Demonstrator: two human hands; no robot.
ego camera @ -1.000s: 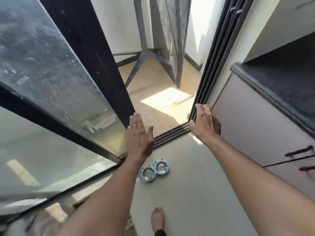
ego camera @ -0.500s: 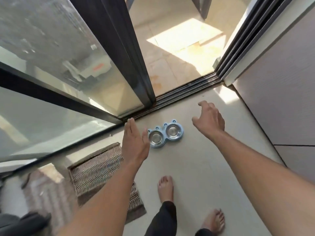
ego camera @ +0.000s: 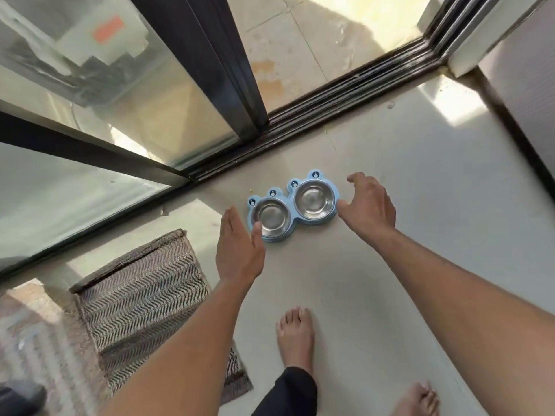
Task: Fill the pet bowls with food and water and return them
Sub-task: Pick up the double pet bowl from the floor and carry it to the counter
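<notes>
Head view: A pale tiled floor [ego camera: 420, 235] runs up to the dark track of a sliding glass door [ego camera: 120, 94], which stands open onto a sunlit, stained outer floor. A blue double pet feeder [ego camera: 292, 207] with 2 steel bowls, both looking empty, sits on the floor just inside the track. The left hand [ego camera: 238, 250], fingers straight and together, is at the feeder's left end, holding nothing; contact cannot be told. The right hand [ego camera: 368, 202], fingers loosely curved and spread, is at the right end, also gripping nothing. A zigzag-patterned mat [ego camera: 144, 298] lies to the left. 2 bare feet show below; the right one is cut off by the frame.
</notes>
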